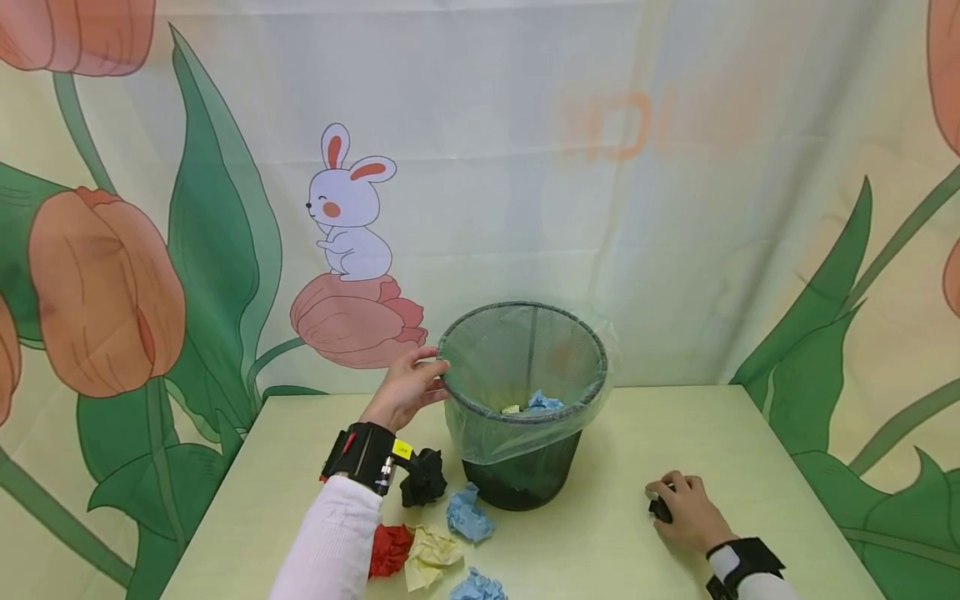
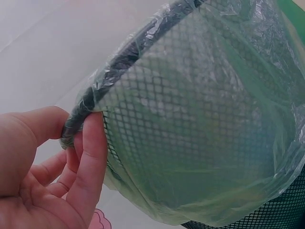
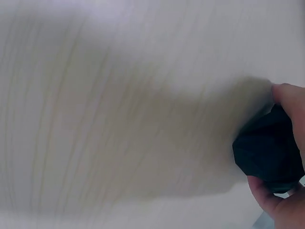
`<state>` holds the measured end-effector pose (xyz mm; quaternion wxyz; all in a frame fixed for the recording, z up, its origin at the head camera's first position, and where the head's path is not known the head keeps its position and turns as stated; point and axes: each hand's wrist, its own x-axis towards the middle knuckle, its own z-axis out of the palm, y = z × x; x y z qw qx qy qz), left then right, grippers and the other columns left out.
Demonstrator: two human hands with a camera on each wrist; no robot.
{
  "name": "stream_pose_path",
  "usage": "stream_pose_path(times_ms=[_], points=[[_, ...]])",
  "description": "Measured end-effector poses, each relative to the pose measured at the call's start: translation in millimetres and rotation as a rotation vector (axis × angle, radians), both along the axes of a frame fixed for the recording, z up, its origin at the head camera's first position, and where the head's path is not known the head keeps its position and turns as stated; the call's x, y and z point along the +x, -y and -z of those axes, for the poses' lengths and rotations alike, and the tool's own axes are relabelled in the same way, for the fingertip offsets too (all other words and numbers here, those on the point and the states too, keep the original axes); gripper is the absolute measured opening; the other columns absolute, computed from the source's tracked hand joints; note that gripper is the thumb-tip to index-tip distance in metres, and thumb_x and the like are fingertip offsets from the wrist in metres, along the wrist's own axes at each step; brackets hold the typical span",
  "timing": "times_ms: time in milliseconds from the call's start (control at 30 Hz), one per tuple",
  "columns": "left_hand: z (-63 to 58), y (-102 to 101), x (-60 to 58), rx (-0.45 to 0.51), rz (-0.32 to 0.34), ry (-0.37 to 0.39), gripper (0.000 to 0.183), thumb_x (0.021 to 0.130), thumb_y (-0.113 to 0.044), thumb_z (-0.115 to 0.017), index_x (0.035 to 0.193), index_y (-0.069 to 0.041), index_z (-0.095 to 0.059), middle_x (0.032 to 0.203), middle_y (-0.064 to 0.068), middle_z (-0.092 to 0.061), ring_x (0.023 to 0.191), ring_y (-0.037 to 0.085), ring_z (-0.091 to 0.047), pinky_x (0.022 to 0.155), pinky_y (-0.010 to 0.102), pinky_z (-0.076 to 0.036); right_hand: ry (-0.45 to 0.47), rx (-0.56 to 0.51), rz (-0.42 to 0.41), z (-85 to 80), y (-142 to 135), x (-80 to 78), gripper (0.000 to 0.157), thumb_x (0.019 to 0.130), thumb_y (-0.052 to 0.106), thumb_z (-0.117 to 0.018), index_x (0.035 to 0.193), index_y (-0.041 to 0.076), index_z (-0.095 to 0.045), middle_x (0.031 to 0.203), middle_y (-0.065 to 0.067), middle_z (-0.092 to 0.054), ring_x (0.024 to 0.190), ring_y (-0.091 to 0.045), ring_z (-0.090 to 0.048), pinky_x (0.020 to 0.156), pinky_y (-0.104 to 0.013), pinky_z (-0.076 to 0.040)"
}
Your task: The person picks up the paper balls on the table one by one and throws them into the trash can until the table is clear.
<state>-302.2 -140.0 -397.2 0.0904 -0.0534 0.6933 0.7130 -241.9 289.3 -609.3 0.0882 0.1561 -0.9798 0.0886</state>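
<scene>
Counter (image 1: pixel 622 558)'s got a bin (image 1: pixel 521 487) on it, lined with a green bag (image 1: pixel 487 443); the rim (image 2: pixel 116 74) is pinched by the left hand (image 1: pixel 405 387)'s fingers (image 2: pixel 93 157). Way off right, a black wad (image 3: pixel 267 148) is gripped by the right hand (image 1: pixel 690 517). Crumpled papers (image 1: pixel 431 557) are strewn by the bin, some inside too.

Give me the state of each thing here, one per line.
Bin: upright, lined, blue paper inside
Liner: draped over the rim
Left hand: pinching the lined rim
Right hand: gripping a black wad
Second black wad: crumpled
Red wad: crumpled
Yellow wad: crumpled
Two blue wads outside: crumpled
</scene>
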Motion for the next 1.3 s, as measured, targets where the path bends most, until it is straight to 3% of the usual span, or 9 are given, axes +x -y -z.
stream_pose_path(times_ms=[267, 700, 1000, 1300], points=[[0.0, 0, -0.2, 0.003, 0.004, 0.003, 0.047, 0.092, -0.014, -0.055, 0.134, -0.008, -0.037, 0.098, 0.010, -0.049, 0.072, 0.014, -0.055, 0.066, 0.022, -0.052, 0.013, 0.035, 0.016, -0.7, 7, 3.2, 0.029, 0.069, 0.017, -0.076, 0.093, 0.017, -0.059, 0.091, -0.005, -0.048, 0.091, -0.038, -0.048, 0.064, -0.046, -0.051], [0.9, 1, -1.7, 0.001, 0.006, 0.004, 0.050, 0.091, -0.014, -0.055, 0.137, -0.007, -0.035, 0.099, 0.010, -0.048, 0.072, 0.014, -0.053, 0.066, 0.023, -0.052, -0.010, 0.037, -0.010, -7.0, 12, 3.9, 0.026, 0.067, 0.011, -0.076, 0.085, 0.018, -0.059, 0.082, 0.002, -0.044, 0.084, -0.031, -0.049, 0.066, -0.041, -0.049], [1.0, 0, 0.3, -0.011, 0.000, 0.004, 0.049, 0.091, -0.014, -0.055, 0.136, -0.007, -0.036, 0.099, 0.011, -0.049, 0.072, 0.015, -0.054, 0.067, 0.023, -0.053, -0.078, 0.022, -0.076, -11.1, 11, -9.9, 0.026, 0.068, 0.009, -0.075, 0.083, 0.019, -0.057, 0.081, 0.002, -0.043, 0.084, -0.029, -0.048, 0.066, -0.038, -0.047], [1.1, -1, -1.0, 0.001, 0.007, 0.007, 0.051, 0.091, -0.014, -0.055, 0.137, -0.007, -0.035, 0.102, 0.012, -0.048, 0.073, 0.014, -0.054, 0.067, 0.022, -0.052, -0.127, 0.019, -0.108, -37.7, 15, -26.8, 0.026, 0.066, 0.007, -0.075, 0.084, 0.017, -0.059, 0.081, 0.000, -0.046, 0.084, -0.031, -0.049, 0.062, -0.036, -0.048]])
